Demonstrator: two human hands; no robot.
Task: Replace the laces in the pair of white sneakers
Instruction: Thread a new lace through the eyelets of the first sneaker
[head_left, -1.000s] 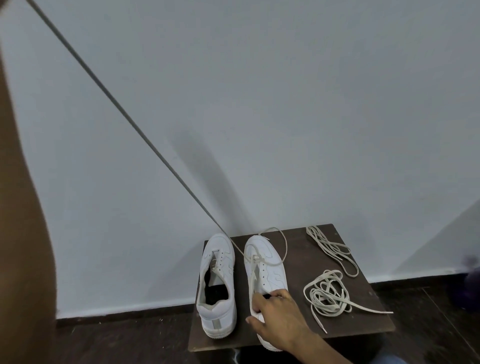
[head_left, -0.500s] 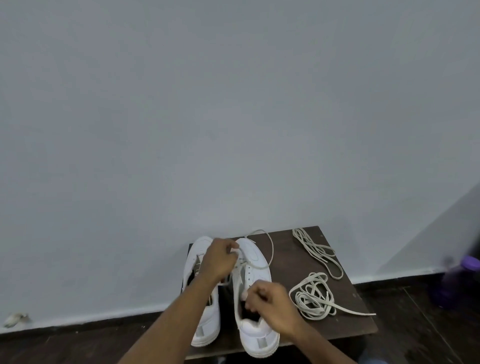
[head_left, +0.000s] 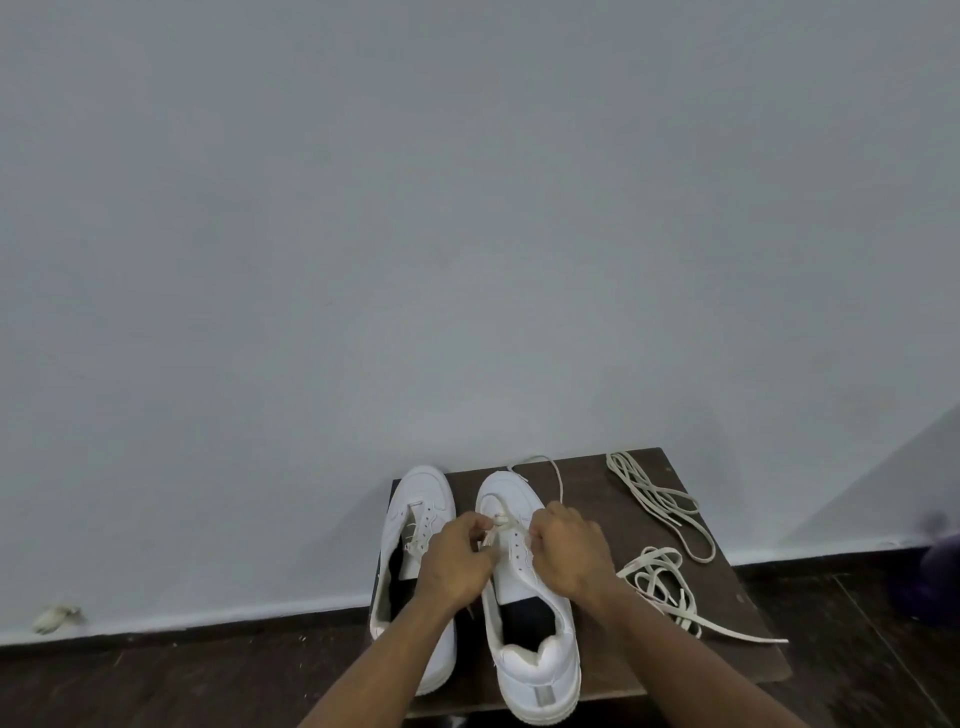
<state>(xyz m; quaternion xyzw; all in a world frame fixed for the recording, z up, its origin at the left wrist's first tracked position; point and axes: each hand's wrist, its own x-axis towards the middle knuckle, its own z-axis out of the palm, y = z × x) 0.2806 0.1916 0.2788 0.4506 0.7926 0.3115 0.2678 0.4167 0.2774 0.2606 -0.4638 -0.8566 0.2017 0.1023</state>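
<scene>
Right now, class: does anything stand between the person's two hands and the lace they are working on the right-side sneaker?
Nothing visible does. The left hand and the right hand are already at the lace over the eyelets of the right-side sneaker. The loose laces lie apart on the table.

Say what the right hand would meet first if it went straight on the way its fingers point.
Judging by the curled fingers, the right hand points left across the right white sneaker; it would probably meet the left hand first, though depth is unclear.
</scene>
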